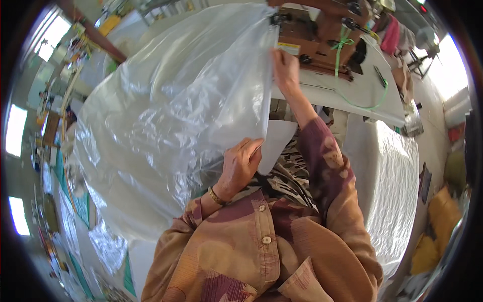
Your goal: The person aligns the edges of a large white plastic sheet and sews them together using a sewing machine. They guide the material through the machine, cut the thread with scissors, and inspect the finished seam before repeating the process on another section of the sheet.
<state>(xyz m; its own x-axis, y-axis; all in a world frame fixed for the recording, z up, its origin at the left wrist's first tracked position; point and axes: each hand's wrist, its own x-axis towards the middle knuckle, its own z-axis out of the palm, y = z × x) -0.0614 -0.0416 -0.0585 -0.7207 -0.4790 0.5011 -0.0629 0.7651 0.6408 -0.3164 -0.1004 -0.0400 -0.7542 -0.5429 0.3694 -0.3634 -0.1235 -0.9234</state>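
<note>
Just beyond the right hand (286,68): a white table (352,98), carrying a brown sewing machine (317,38) directly ahead of the fingers. Right of that hand, on the tabletop: a green ribbon (365,103) trailing from the machine, and a dark pen-like tool (380,76). Below the table's edge, white quilted fabric (395,176).

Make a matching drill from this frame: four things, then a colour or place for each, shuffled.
Things:
1. clear plastic bag
2. left hand
3. right hand
4. ribbon

Descriptions:
A. green, hanging off the brown machine
B. raised at the bag's edge, next to the machine
C. large, see-through, spread across the left of the view
D. wears a gold bracelet, grips the bag's lower edge

Pairs: 1-C, 2-D, 3-B, 4-A
</note>
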